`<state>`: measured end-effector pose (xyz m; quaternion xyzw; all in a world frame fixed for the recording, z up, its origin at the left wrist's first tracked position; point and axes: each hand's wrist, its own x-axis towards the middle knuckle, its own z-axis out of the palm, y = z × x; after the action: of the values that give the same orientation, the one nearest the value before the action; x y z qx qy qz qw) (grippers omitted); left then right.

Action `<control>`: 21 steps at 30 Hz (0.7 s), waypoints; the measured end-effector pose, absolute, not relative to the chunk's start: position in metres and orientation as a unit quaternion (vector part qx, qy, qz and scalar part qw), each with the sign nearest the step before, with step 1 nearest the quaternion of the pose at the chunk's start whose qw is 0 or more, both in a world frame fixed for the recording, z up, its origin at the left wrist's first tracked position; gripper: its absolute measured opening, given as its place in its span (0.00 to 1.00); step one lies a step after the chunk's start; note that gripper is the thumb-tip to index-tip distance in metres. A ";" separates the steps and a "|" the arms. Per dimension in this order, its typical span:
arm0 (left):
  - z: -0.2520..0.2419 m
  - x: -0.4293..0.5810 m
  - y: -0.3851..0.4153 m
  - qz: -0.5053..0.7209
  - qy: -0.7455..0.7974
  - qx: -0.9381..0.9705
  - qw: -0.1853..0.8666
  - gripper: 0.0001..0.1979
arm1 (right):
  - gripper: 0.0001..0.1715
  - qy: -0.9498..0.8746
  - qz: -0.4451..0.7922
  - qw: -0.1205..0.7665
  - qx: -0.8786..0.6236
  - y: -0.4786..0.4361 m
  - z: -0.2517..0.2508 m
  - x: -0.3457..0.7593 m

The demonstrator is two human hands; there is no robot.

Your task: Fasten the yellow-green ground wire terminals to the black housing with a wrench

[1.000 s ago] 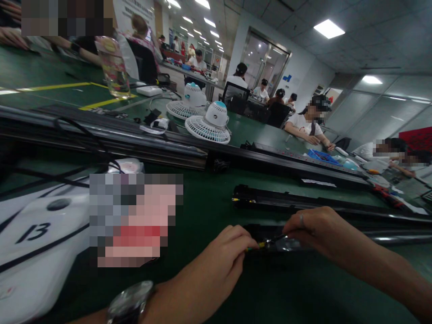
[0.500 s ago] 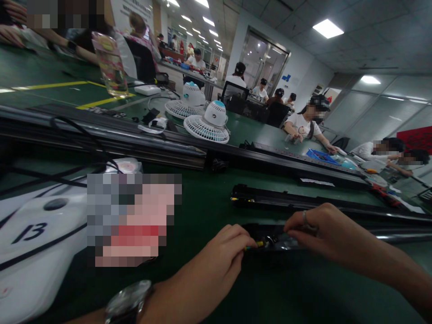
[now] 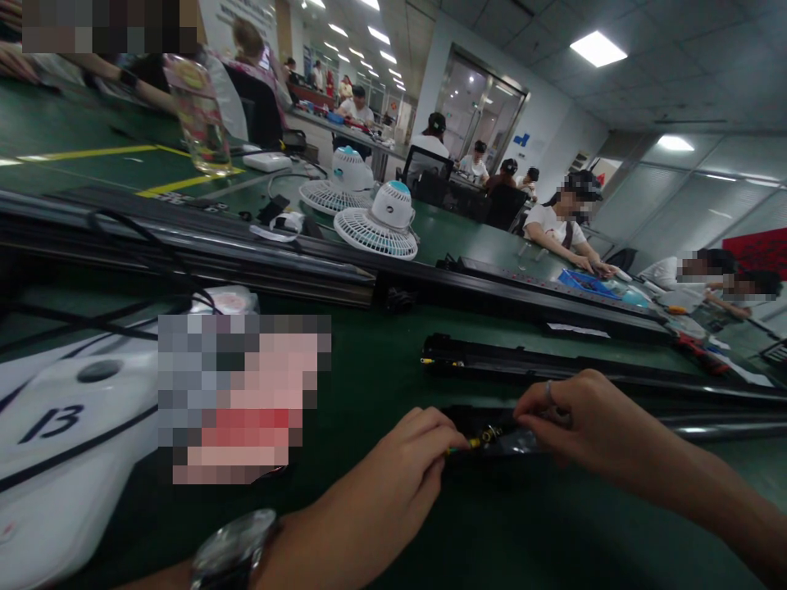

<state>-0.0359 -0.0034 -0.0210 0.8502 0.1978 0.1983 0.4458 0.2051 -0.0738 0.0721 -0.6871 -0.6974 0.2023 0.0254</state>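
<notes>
On the table (image 3: 369,360), the left hand (image 3: 402,471) is at the front middle and the right hand (image 3: 571,414) is to its right, slightly apart. A wire (image 3: 472,443) lies between them, at the left fingertips. The front rail (image 3: 725,428) runs out to the right from the hands; a second rail (image 3: 553,366) lies behind it. Farther back, a long bar (image 3: 541,299) crosses the table. Behind the bar stand a near fan (image 3: 393,206) and, back and left of it, a far fan (image 3: 350,172). Left of both fans stands a bottle (image 3: 200,123). A case (image 3: 67,508) lies front left. A tray (image 3: 584,283) sits right rear, before a person (image 3: 547,220).
</notes>
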 end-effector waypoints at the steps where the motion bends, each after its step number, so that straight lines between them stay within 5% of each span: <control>1: -0.021 -0.036 -0.003 0.198 0.198 0.850 0.445 0.19 | 0.11 -0.706 0.194 0.019 -0.681 -0.074 0.072 0.206; 13: -0.020 -0.036 -0.005 0.192 0.202 0.848 0.451 0.19 | 0.10 -0.803 0.129 0.023 -0.582 -0.079 0.073 0.216; 21: -0.019 -0.036 -0.003 0.192 0.199 0.847 0.454 0.20 | 0.07 -0.707 0.179 0.048 -0.683 -0.076 0.082 0.212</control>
<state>-0.0355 -0.0031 -0.0194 0.8466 0.1995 0.1925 0.4544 0.2121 -0.0763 0.0820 -0.6830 -0.7066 0.1790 0.0479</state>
